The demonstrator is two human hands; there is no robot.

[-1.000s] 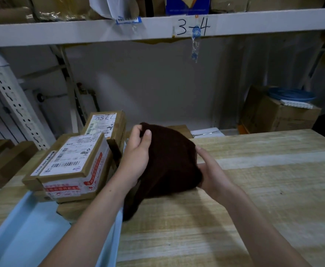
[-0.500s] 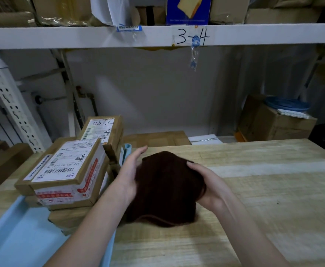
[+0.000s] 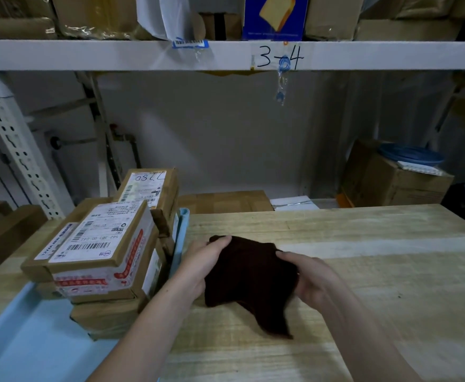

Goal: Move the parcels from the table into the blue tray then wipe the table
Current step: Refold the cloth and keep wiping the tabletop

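Observation:
A dark brown cloth (image 3: 249,277) lies bunched on the pale wooden table (image 3: 363,271), one corner trailing toward me. My left hand (image 3: 203,260) grips its left edge and my right hand (image 3: 311,277) grips its right edge. To the left, several cardboard parcels (image 3: 99,249) with white shipping labels are stacked in the blue tray (image 3: 33,348). A taller parcel (image 3: 148,188) marked with handwritten numbers stands at the back of the stack.
A white metal shelf (image 3: 226,55) marked "3-4" runs overhead, loaded with boxes. A cardboard box (image 3: 391,183) with a blue lid on top sits behind the table at the right. A perforated white upright (image 3: 19,155) stands at the left.
Both hands have lowered the cloth from mid-air down onto the table. The cloth has spread flatter and sits further right of the tray.

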